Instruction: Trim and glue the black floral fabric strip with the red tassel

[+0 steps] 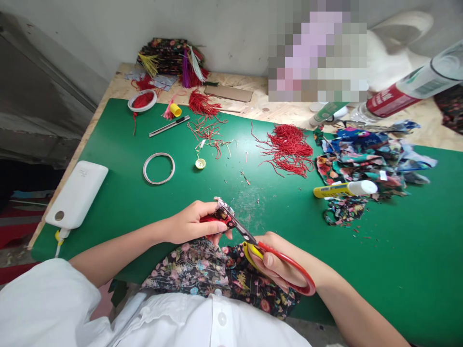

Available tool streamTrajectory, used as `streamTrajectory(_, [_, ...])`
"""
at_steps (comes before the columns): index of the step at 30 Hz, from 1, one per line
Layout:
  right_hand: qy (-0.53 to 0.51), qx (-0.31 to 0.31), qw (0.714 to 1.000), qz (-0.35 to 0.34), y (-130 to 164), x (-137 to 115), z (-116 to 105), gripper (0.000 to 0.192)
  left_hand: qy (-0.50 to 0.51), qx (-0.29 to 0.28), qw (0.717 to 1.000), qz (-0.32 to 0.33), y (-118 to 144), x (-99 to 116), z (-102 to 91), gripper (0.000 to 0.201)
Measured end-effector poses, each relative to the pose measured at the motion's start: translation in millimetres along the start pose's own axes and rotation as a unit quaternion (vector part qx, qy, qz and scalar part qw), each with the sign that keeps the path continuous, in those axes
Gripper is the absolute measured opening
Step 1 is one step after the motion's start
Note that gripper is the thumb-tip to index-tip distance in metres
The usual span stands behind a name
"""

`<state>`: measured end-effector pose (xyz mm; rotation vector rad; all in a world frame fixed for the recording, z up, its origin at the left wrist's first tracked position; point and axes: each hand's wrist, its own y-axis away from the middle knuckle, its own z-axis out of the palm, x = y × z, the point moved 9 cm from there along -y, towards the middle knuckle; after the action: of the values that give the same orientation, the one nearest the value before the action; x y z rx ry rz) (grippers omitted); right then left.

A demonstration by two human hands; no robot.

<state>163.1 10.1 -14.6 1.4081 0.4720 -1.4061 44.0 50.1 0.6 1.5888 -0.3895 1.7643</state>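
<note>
Gripped in my right hand (277,262) is a pair of scissors (248,235) with red and yellow handles. Their blades reach up and left to the edge of a small dark floral fabric piece (224,217). My left hand (193,221) pinches that piece between thumb and fingers, and something red shows under the thumb. How far the blades are apart is hard to see. Below both hands, a larger black floral cloth (202,270) lies along the table's near edge, against the white shirt.
On the green mat (123,140) are a white power bank (77,193), a white ring (159,168), a utility knife (169,126), red tassel threads (289,149), a yellow glue stick (343,189) and fabric scraps (376,154). Bottles (405,94) and stacked floral pieces (164,55) stand behind.
</note>
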Motion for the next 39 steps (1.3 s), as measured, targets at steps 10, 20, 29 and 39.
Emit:
streamTrajectory(10, [0.024, 0.003, 1.0, -0.003, -0.4, -1.5, -1.7, 0.064, 0.043, -0.008, 0.999, 0.006, 0.8, -0.5, 0.9, 0.037])
streamTrajectory(20, [0.058, -0.017, 0.998, -0.021, 0.2, -5.4, 0.7, 0.069, 0.097, 0.018, 0.993, -0.057, 0.8, -16.2, -0.4, 0.045])
streamTrajectory(29, [0.046, -0.022, 0.997, -0.051, -2.1, -7.2, 5.2, 0.068, 0.067, -0.005, 0.995, -0.079, 1.4, -14.9, 2.9, 0.044])
streamTrajectory(39, [0.038, -0.02, 0.998, -0.051, -5.4, -10.9, 5.3, 0.068, -0.014, -0.019, 0.996, -0.089, 2.9, -15.0, 2.8, 0.044])
